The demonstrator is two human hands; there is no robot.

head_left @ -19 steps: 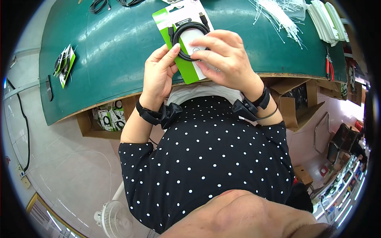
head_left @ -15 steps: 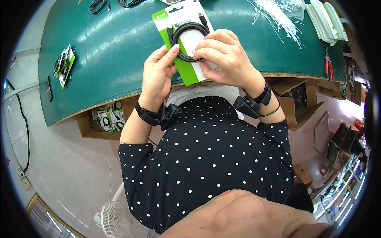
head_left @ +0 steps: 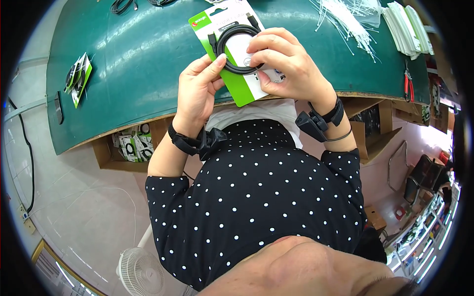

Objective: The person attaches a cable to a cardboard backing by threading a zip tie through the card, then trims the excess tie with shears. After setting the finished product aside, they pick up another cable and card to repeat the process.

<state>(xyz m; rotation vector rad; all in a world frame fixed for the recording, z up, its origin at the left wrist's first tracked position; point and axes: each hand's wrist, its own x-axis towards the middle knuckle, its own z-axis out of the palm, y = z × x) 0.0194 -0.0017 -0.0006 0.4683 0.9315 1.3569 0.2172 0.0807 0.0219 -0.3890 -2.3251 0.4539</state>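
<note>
A black cable [head_left: 236,69] lies coiled against a green and white backing card [head_left: 239,91], its two plug ends pointing up. My left hand [head_left: 200,84] grips the card and coil at their left side, thumb pressed on the cable. On the right side of the coil, my right hand [head_left: 291,61] is closed, fingertips bent over the cable and thumb below them. Whether a small tie sits between those right fingertips is hidden. The card is tilted near the table's front edge.
White zip ties [head_left: 345,24] lie loose at the far right, next to a stack of white and green cards [head_left: 401,29]. Red-handled pliers [head_left: 409,86] rest near the right edge. Carded cables [head_left: 79,79] are at left; an open carton [head_left: 111,153] stands below.
My right hand has shifted slightly up and right along the coil, its thumb now farther from the fingertips. The left hand keeps its hold on card and cable.
</note>
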